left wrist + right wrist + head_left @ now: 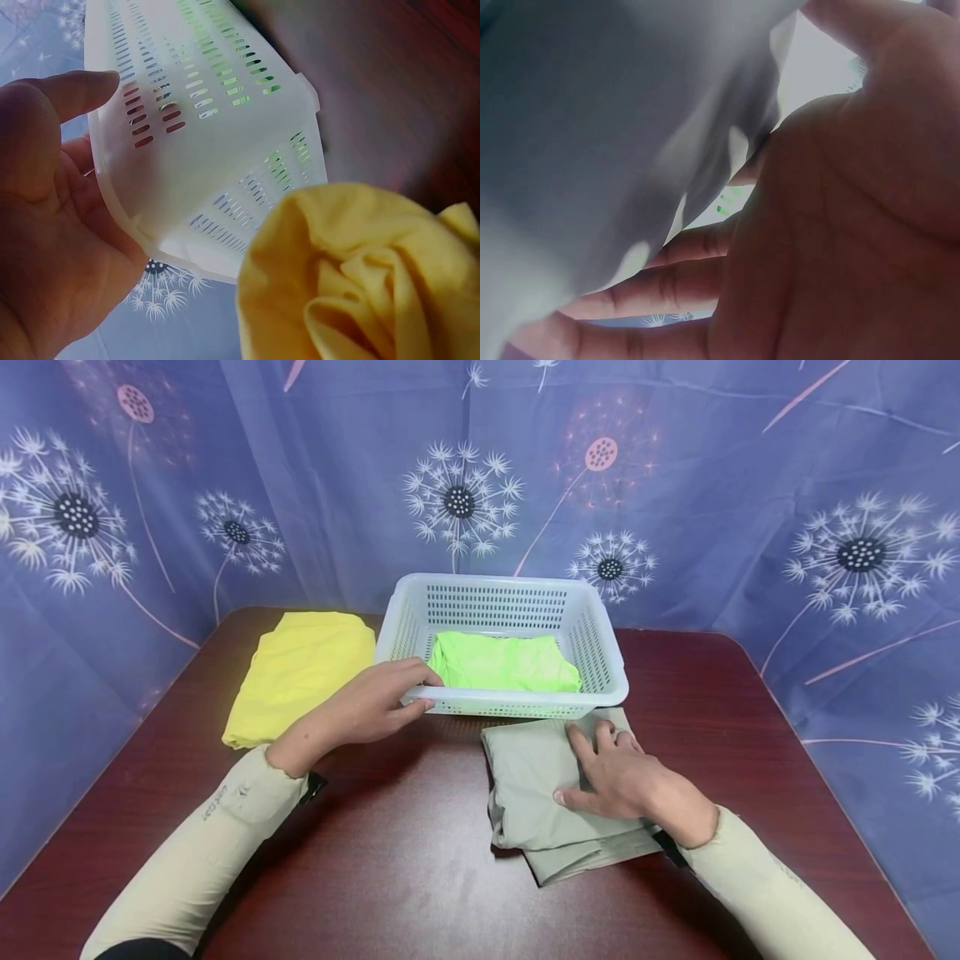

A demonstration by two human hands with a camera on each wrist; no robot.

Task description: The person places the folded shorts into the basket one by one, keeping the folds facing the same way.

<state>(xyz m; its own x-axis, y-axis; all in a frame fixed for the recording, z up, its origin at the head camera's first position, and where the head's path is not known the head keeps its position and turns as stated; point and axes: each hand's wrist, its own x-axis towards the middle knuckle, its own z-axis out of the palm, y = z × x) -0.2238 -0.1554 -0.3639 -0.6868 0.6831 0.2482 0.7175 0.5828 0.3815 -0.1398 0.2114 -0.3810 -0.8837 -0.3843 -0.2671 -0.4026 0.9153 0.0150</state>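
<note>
My left hand grips the near left corner of a white perforated plastic basket, fingers over the rim and thumb on the outer wall. In the left wrist view the thumb lies against the outside of the basket. Inside the basket is a folded bright green cloth. A folded grey-green cloth lies on the table just in front of it. On top of this cloth rests my right hand, fingers spread and fairly straight. In the right wrist view the grey cloth rises beside the palm.
A folded yellow cloth lies left of the basket, behind my left forearm. The dark reddish wooden table ends at a blue curtain with dandelion prints, close behind the basket and along both sides.
</note>
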